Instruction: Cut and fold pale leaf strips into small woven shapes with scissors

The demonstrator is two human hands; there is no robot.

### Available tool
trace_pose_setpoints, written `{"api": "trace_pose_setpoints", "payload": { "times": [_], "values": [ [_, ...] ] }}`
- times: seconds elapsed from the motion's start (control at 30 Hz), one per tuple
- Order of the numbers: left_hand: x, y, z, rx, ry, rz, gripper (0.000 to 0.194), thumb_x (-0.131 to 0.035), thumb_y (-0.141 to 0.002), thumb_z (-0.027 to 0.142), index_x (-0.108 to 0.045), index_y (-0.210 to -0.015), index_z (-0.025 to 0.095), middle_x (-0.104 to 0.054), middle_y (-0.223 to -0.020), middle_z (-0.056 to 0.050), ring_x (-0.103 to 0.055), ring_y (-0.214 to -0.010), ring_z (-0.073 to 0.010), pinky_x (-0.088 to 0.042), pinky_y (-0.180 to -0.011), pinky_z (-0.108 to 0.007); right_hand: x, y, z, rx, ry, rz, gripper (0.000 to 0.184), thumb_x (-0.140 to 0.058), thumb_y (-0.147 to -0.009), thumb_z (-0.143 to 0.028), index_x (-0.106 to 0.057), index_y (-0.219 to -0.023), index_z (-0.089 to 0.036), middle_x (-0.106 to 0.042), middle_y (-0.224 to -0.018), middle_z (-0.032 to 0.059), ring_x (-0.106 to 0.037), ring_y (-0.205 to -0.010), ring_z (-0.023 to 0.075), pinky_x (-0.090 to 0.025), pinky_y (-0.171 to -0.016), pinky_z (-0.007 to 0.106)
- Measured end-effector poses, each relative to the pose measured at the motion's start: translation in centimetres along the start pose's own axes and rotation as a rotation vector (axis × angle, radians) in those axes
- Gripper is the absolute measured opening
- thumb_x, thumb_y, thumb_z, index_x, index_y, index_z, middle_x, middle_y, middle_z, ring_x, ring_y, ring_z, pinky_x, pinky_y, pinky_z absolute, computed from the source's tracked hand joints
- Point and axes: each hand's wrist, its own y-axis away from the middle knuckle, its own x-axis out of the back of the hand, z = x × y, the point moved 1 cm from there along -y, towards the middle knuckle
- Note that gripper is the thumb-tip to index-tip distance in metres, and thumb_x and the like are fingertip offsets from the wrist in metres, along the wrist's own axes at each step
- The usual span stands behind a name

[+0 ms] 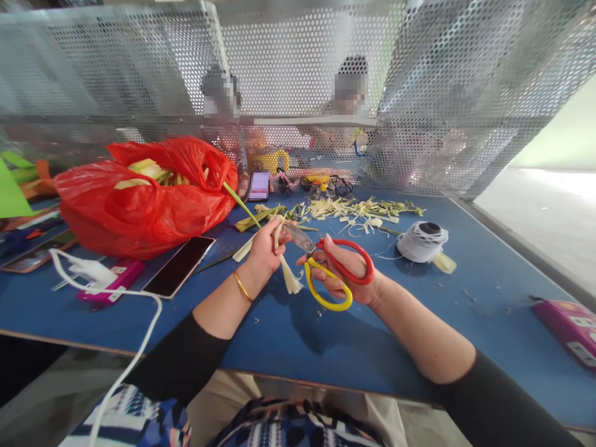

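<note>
Pale plant strips (pixel 289 277), with a longer green stalk (pixel 242 205) running up and left, are pinched in my left hand (pixel 267 245). My right hand (pixel 342 268) grips a pair of scissors (pixel 358 264) that has one red and one yellow handle loop. Its metal blades point left and meet the strips close to my left fingertips; how far apart the blades stand is hard to see. Beyond my hands lies a heap of cut yellow-green plant scraps (pixel 363 211). To the right of the scissors stands a spool of white thread (pixel 421 242).
A red plastic bag (pixel 153 205) full of plant pieces stands at the left. In front of it lie a phone (pixel 180 267), a white charger cable (pixel 158 304) and a purple power strip (pixel 116 279). Another power strip (pixel 570 326) is at the right edge. A perforated metal screen (pixel 302 56) closes the back.
</note>
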Motion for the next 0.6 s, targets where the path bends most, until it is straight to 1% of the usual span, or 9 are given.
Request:
{"api": "trace_pose_setpoints", "payload": {
  "times": [0.2, 0.43, 0.6],
  "values": [
    [0.08, -0.15, 0.06, 0.007, 0.026, -0.021, 0.022, -0.047, -0.094, 0.018, -0.06, -0.077, 0.013, -0.07, -0.072, -0.002, -0.053, -0.037, -0.0019, -0.019, -0.027, -0.011, -0.22, 0.08, -0.09, -0.021, -0.02, 0.021, 0.06, -0.034, -0.096, -0.065, -0.061, -0.102, -0.011, -0.048, -0.057, -0.0051, -0.031, -0.032, 0.0041, -0.029, -0.028, 0.016],
    [0.1, -0.14, -0.05, 0.011, 0.072, -0.025, 0.02, -0.047, -0.093, 0.018, -0.059, -0.078, 0.013, -0.071, -0.074, -0.003, -0.052, -0.037, -0.0023, -0.02, -0.027, -0.012, -0.24, -0.1, 0.19, -0.005, -0.024, 0.038, 0.064, -0.026, -0.098, -0.063, -0.061, -0.102, -0.01, -0.048, -0.056, -0.0045, -0.032, -0.032, 0.0045, -0.03, -0.028, 0.017],
    [0.18, -0.21, -0.2, 0.003, 0.079, -0.03, 0.017, -0.05, -0.092, 0.018, -0.059, -0.078, 0.013, -0.071, -0.074, -0.004, -0.053, -0.037, -0.0028, -0.021, -0.028, -0.012, -0.32, -0.19, 0.44, 0.014, -0.019, 0.041, 0.061, -0.03, -0.097, -0.063, -0.062, -0.101, -0.011, -0.049, -0.057, -0.0043, -0.032, -0.032, 0.0046, -0.031, -0.029, 0.017]
  ]
}}
